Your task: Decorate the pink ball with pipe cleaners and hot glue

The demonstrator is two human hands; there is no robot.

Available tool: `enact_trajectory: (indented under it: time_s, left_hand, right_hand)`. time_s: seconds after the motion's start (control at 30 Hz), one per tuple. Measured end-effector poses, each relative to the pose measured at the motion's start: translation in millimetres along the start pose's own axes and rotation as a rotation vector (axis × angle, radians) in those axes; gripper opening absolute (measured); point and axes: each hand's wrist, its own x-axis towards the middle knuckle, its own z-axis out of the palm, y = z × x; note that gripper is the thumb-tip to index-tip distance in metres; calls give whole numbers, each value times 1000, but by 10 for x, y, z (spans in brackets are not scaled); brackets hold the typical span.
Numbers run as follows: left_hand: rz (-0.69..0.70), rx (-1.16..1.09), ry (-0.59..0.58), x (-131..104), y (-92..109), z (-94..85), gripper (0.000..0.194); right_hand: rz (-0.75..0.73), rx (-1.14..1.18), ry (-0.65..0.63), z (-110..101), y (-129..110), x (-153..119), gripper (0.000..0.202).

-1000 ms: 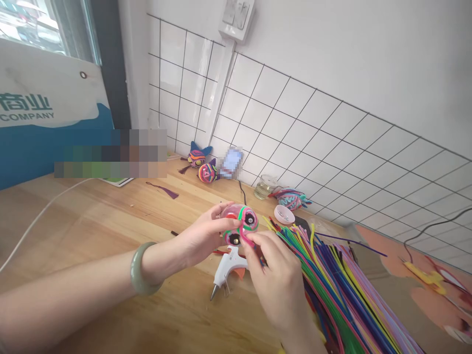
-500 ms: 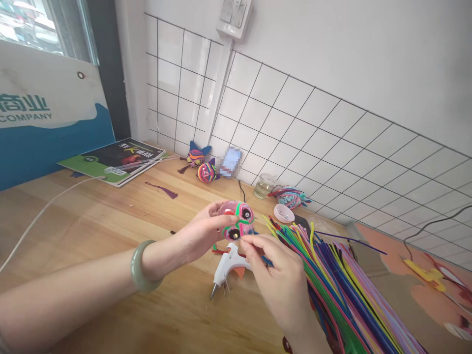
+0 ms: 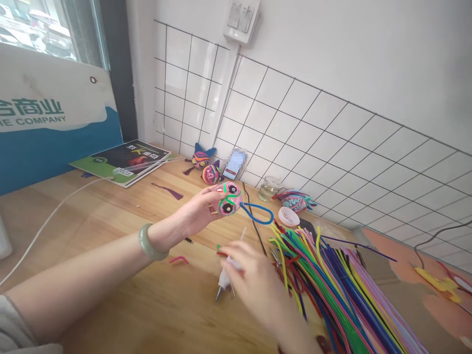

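My left hand (image 3: 201, 209) is closed around a pink ball ornament (image 3: 227, 198) with green trim and two black eyes, each with a shiny centre. A blue pipe-cleaner loop (image 3: 258, 214) sticks out from its right side. Slightly blurred, my right hand (image 3: 254, 280) hovers over the white glue gun (image 3: 224, 279), thumb and fingers apart. It covers much of the gun, whose metal nozzle points toward me. Whether the fingers touch the gun is hard to see. Near it lie a red-and-green pipe-cleaner piece (image 3: 220, 250) and a bent pink piece (image 3: 179, 259).
A bundle of coloured pipe cleaners (image 3: 339, 275) spreads at the right. Toward the wall stand finished ornaments (image 3: 212, 172), a phone (image 3: 235, 164), a glass jar (image 3: 268, 189) and a small white bowl (image 3: 288, 216). A purple tassel (image 3: 169, 191) and a magazine (image 3: 125, 162) lie left.
My right hand has come away from the ornament and moved down over the glue gun. My left hand has lifted the ornament up and left, and the blue loop now shows.
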Motion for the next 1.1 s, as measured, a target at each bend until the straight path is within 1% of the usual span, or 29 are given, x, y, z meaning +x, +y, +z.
enact_trajectory:
  time_s: [0.07, 0.1, 0.13, 0.17, 0.23, 0.33, 0.4, 0.5, 0.57, 0.63, 0.7, 0.77, 0.83, 0.87, 0.97, 1.03, 1.1]
  left_hand:
    - [-6, -20, -45, 10, 5, -2, 34]
    - [1, -23, -54, 16, 9, -5, 34]
    - [9, -21, -54, 22, 15, -11, 34]
    - [18, -12, -51, 27, 26, -17, 34]
    - [37, 16, -50, 35, 60, -32, 34]
    - [30, 63, -60, 39, 127, -52, 35]
    - [30, 84, -62, 39, 168, -63, 35]
    - [39, 112, -76, 42, 211, -82, 36]
    - [48, 129, -94, 45, 231, -97, 37]
    - [47, 123, -110, 46, 249, -113, 37]
    - [27, 100, -130, 41, 264, -124, 38]
    - [3, 68, -161, 30, 275, -125, 42]
    - [-16, 34, -194, 17, 278, -117, 49]
    - [-30, 19, -209, 13, 276, -112, 48]
    - [-94, 9, -228, 26, 255, -106, 39]
    - [-126, 18, -204, 52, 229, -117, 41]
    - [-124, 28, -158, 82, 198, -135, 40]
  right_hand:
    - [123, 51, -49, -180, 263, 7, 19]
    - [189, 55, -94, -234, 406, 7, 19]
    - [251, 71, -136, -256, 542, 7, 19]
    - [297, 121, -213, -247, 662, 7, 19]
    - [308, 162, -301, -161, 830, 16, 16]
    - [293, 218, -403, -1, 908, 57, 14]
    - [278, 263, -474, 39, 897, 92, 16]
    - [245, 330, -578, -36, 877, 121, 23]
    - [235, 373, -606, -143, 877, 106, 26]
    - [257, 445, -577, -261, 885, 61, 27]
    - [296, 566, -516, -366, 896, -3, 32]
    - [324, 700, -473, -447, 906, -67, 38]
    - [349, 771, -412, -501, 913, -111, 43]
    - [355, 780, -375, -520, 910, -122, 45]
    - [357, 752, -247, -548, 860, -120, 51]
    - [372, 729, -144, -557, 787, -110, 50]
    - [399, 702, -23, -568, 697, -115, 47]
